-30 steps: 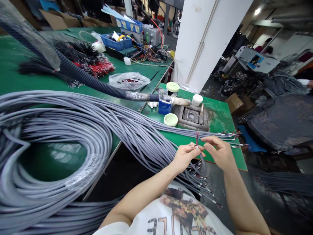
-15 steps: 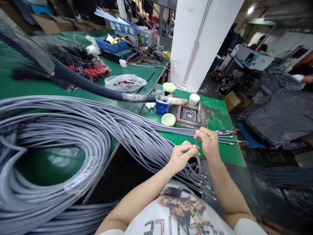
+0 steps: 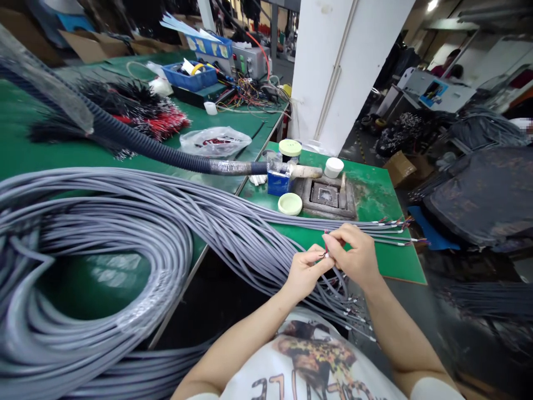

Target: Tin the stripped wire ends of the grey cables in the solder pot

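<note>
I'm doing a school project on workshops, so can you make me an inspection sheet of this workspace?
surface: green bench mat, stained around a metal fixture
job's things: thin coloured wires at a grey cable's end, pinched between the hands
clutter: blue crate, clear plastic bag, red-and-black wire bundles
hands: left hand and right hand meet at the wires
cables: large loose coil of grey cables; black corrugated conduit above it
surroundings: white pillar, cardboard box, dark bags, distant person
</note>
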`<action>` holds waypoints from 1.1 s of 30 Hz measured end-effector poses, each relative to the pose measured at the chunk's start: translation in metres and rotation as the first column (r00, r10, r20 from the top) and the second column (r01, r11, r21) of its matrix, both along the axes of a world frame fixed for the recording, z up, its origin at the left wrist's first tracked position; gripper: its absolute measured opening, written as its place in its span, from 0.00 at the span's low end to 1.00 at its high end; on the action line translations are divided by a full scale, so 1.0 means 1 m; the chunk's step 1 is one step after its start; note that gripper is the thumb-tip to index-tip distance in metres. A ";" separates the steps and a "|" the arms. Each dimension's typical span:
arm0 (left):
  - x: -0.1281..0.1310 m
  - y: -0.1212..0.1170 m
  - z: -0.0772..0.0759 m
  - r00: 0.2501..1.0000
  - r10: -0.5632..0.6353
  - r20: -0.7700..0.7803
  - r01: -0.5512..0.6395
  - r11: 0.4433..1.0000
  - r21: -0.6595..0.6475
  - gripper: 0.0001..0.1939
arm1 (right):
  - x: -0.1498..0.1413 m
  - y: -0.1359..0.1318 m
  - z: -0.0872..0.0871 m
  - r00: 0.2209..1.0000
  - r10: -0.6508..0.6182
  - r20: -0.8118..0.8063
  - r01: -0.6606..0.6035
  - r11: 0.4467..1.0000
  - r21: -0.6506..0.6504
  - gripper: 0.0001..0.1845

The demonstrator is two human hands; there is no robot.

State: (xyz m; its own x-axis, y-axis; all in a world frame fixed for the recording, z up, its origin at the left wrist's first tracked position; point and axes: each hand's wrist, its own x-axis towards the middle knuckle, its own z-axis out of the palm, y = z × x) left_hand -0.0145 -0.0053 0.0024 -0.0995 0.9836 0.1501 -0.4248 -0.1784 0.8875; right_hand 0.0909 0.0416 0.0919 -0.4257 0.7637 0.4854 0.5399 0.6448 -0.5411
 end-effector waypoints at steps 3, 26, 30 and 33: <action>-0.002 -0.001 0.000 0.999 -0.006 -0.039 0.006 1.000 0.001 0.09 | 0.001 0.000 -0.001 0.998 -0.002 -0.070 0.001 1.000 -0.014 0.14; 0.000 0.011 0.004 0.975 0.061 0.212 -0.039 0.994 -0.105 0.17 | 0.017 0.018 0.014 0.978 0.208 -0.008 -0.204 0.968 0.144 0.09; 0.004 0.011 0.010 0.955 0.059 0.292 -0.023 0.992 -0.122 0.17 | 0.017 0.032 0.014 0.974 0.217 0.060 -0.223 0.966 0.131 0.08; 0.011 0.010 0.008 0.967 0.118 0.227 -0.088 0.987 -0.136 0.14 | 0.009 0.038 0.015 0.967 0.216 0.133 -0.238 0.954 0.181 0.10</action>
